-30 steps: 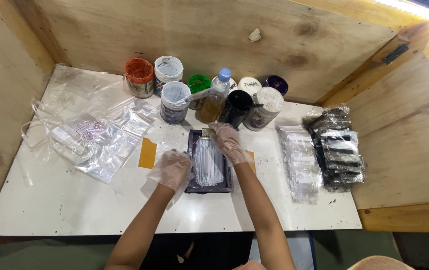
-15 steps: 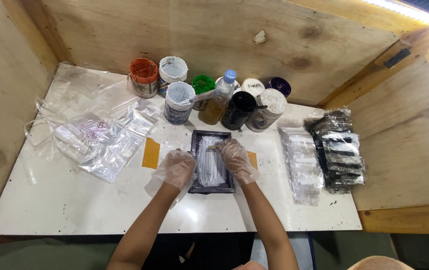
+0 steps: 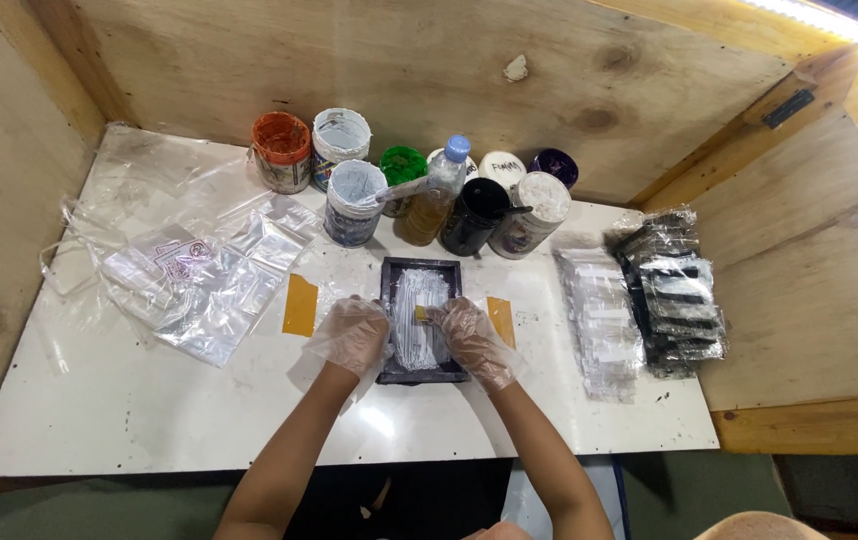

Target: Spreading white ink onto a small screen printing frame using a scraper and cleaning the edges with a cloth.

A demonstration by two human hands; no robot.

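Observation:
A dark rectangular tray (image 3: 420, 268) smeared with white paste lies on the white table (image 3: 149, 420) in front of me. Both my hands wear thin clear gloves. My left hand (image 3: 353, 336) grips the tray's left rim. Over the right half of the tray, my right hand (image 3: 470, 341) pinches a small yellow scraper (image 3: 419, 313), whose edge rests on the white paste.
Several paint jars, among them orange (image 3: 281, 150), green (image 3: 403, 165) and black (image 3: 474, 215), and a capped bottle (image 3: 436, 195) line the back. Two yellow cards (image 3: 300, 304) (image 3: 500, 320) flank the tray. Clear bags (image 3: 199, 270) lie left; packet stacks (image 3: 604, 320) (image 3: 674, 295) lie right. Wooden walls enclose the table.
My right hand has slid from the tray's far end toward me across the white paste. My left hand has stayed on the tray's left rim.

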